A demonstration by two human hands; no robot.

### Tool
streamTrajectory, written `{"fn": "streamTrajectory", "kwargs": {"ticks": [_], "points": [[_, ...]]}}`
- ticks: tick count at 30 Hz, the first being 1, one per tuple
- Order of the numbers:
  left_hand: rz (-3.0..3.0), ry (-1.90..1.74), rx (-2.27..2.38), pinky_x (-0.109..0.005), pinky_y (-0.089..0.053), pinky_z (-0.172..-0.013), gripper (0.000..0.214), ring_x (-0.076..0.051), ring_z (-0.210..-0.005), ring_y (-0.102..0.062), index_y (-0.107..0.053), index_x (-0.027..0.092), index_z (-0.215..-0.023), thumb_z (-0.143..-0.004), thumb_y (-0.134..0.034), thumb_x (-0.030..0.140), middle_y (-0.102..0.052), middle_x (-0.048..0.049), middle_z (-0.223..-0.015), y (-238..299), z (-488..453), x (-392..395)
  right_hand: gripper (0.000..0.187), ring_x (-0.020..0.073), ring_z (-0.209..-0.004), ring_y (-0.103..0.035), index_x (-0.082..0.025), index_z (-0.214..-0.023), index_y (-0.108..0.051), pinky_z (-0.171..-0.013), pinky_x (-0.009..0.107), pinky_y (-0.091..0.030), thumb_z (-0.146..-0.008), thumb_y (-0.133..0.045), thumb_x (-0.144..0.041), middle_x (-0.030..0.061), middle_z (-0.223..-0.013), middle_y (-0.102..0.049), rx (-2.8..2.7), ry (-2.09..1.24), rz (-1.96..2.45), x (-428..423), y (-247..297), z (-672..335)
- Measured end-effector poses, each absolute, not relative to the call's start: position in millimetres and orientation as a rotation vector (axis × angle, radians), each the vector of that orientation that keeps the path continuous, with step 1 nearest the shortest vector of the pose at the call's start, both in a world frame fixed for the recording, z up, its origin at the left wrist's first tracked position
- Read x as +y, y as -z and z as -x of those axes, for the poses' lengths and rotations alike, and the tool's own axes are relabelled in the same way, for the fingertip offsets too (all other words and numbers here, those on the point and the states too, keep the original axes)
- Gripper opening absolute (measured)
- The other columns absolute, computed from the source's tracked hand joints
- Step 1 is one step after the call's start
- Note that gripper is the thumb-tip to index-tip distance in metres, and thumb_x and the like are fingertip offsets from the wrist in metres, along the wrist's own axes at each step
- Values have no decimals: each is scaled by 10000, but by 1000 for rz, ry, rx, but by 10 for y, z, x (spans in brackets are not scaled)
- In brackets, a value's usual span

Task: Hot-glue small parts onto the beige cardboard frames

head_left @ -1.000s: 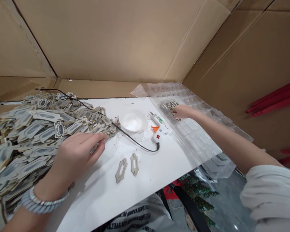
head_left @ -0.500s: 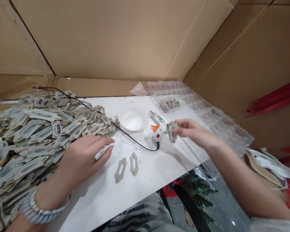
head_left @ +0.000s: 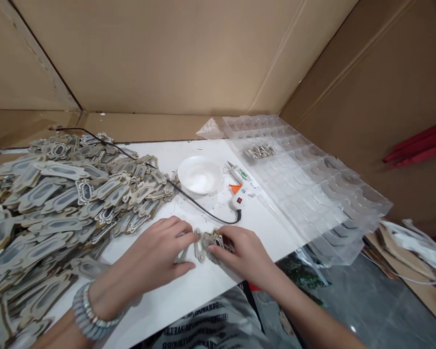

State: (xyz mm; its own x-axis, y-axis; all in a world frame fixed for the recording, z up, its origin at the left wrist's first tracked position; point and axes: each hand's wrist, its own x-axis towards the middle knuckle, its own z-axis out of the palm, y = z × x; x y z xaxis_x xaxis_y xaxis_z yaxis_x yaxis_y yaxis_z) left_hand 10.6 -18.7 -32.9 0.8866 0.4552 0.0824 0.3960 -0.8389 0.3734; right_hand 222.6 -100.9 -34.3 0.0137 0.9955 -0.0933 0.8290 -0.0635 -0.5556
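My two hands meet at the near middle of the white board (head_left: pixel 210 291). My right hand (head_left: pixel 240 252) pinches a small ornate metal piece (head_left: pixel 218 239) and presses it down beside the flat frame-shaped cut-outs (head_left: pixel 199 247) lying there. My left hand (head_left: pixel 156 254), a beaded bracelet on its wrist, has its fingertips pressed on those cut-outs. A big heap of the same grey-and-tan cut-outs (head_left: pixel 58 194) covers the left side. A clear blister tray (head_left: pixel 312 184) on the right holds a few more metal pieces (head_left: pixel 259 152).
A white bowl (head_left: pixel 199 175) and a white glue gun (head_left: pixel 236 196) with a black cord (head_left: pixel 199 208) lie behind my hands. Small snips (head_left: pixel 236 170) rest next to the bowl. Cardboard walls close the back and right. Plastic bags (head_left: pixel 414 242) lie at far right.
My right hand came back from the blister tray with a metal piece and brought it down to the cut-outs. My left hand slid right from the heap onto those cut-outs.
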Motion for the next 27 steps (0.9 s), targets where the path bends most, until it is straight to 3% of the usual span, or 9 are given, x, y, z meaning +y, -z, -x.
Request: {"fn": "streamTrajectory", "kwargs": {"ticks": [4, 8, 15, 27], "points": [[-2812, -177, 670, -354, -413, -670, 207, -231, -789, -581, -607, 216, -909, -777, -743, 299, -621, -14, -842, 311, -83, -170, 172, 177, -629, -623, -195, -983, -673, -569, 245, -349, -873, -681, -327, -4, -689, -676, -1867, -534, 1992, -1035, 407, -2181], [-2874, -179, 711, -337, -364, -615, 215, -214, -711, -562, -576, 210, -843, -791, -732, 349, -592, -9, -795, 302, -99, -185, 145, 192, -691, -660, -205, -935, -676, -590, 253, -385, -945, -574, -308, 20, -735, -696, -1869, -339, 1921, -1067, 477, -2134], [-2856, -240, 685, -333, -396, -666, 217, -212, -795, -586, -614, 246, -1070, -861, -650, 292, -632, -21, -943, 319, -118, -186, 204, 195, -765, -643, -203, -934, -700, -676, 280, -472, -964, -523, -301, 58, -849, -673, -1714, -96, 1793, -1104, 568, -2097], [-2778, -345, 539, -348, -451, -710, 203, -202, -793, -632, -700, 259, -980, -930, -515, 327, -694, -27, -930, 312, -88, -164, 222, 198, -739, -648, -169, -991, -742, -669, 314, -497, -963, -534, -244, 65, -852, -733, -1732, 103, 1762, -1105, 592, -2132]]}}
